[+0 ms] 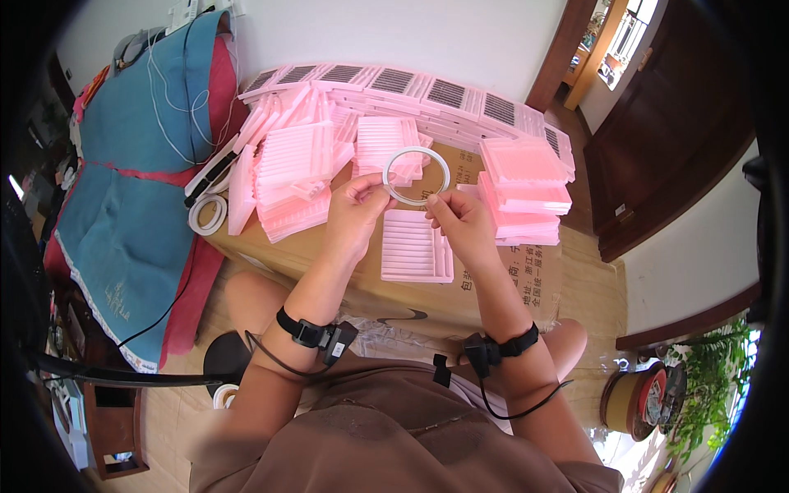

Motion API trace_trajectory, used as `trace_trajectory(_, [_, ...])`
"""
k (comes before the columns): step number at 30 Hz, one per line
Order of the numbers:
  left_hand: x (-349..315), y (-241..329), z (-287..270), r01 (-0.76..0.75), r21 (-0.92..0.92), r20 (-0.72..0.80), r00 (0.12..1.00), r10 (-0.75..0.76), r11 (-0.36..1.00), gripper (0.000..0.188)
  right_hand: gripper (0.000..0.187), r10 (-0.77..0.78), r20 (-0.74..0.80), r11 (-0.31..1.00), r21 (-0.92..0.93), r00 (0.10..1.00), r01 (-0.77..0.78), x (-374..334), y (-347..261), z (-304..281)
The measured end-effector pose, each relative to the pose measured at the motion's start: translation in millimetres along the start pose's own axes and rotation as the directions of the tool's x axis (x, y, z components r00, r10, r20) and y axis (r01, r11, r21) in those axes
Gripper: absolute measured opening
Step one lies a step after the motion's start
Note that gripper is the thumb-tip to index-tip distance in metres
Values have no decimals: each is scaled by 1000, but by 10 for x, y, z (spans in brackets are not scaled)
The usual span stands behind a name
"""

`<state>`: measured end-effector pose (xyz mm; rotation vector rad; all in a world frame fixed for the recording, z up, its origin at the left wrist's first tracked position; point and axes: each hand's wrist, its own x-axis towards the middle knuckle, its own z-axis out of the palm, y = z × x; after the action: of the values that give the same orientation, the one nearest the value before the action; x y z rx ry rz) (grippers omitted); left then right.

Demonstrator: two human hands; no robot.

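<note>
"Fingers?"

"Left hand [359,201] and right hand [465,217] pinch the white ring [446,175], opposite sides, likely for steadiness."

"Ring's where?"

"Raised above the box [325,271], near my tray's [407,251] far edge. Filled trays [448,93] line the wall [394,33], probably saving room."

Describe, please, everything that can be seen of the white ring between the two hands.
The white ring is a narrow round band with a wide open middle. It looks smooth; its material cannot be told for sure. It is held up over the cardboard box, its opening facing the camera. The left hand holds its lower left edge, and the right hand's fingertips its lower right.
</note>
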<state>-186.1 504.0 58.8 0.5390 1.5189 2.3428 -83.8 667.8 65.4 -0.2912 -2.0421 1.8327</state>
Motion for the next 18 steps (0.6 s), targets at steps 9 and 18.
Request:
trace_trajectory(9, [167,-193,-2,222,-33,255,944,-207,974,24,19,100,-234,977,205,967,-52,4,127,-142])
trace_trajectory(18, [164,-290,-323,224,96,351,904,-244,970,23,38,161,-289,784,-543,944,-300,-240,469,-477])
